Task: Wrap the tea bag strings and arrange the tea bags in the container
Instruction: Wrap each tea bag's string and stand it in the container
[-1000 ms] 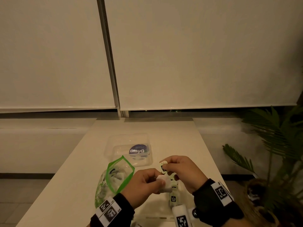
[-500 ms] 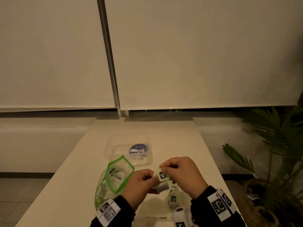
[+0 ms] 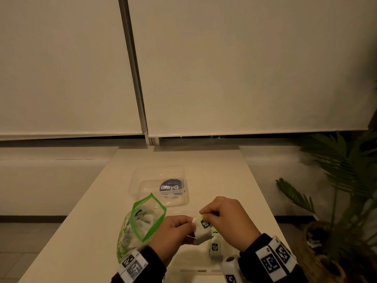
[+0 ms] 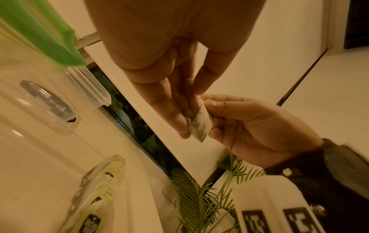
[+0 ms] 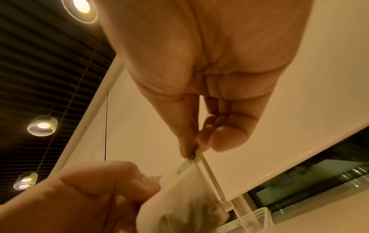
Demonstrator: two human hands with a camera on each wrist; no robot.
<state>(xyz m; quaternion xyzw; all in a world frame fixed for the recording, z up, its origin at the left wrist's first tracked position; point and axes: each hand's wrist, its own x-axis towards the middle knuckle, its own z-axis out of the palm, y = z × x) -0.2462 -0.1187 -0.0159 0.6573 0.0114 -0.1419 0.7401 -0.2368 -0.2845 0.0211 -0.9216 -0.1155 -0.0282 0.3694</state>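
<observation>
Both hands work one tea bag (image 3: 201, 231): left hand (image 3: 173, 231) pinches the soft, tearable pouch, right hand (image 3: 228, 219) pinches its stiffer paper tag (image 3: 204, 223), the safer hold.

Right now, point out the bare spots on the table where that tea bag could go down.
Bare table lies beyond the clear container, and along both long edges: left of the green-rimmed pouch, right of the right hand. It is crowded near the left hand, where wrapped tea bags lie below the held tea bag.
</observation>
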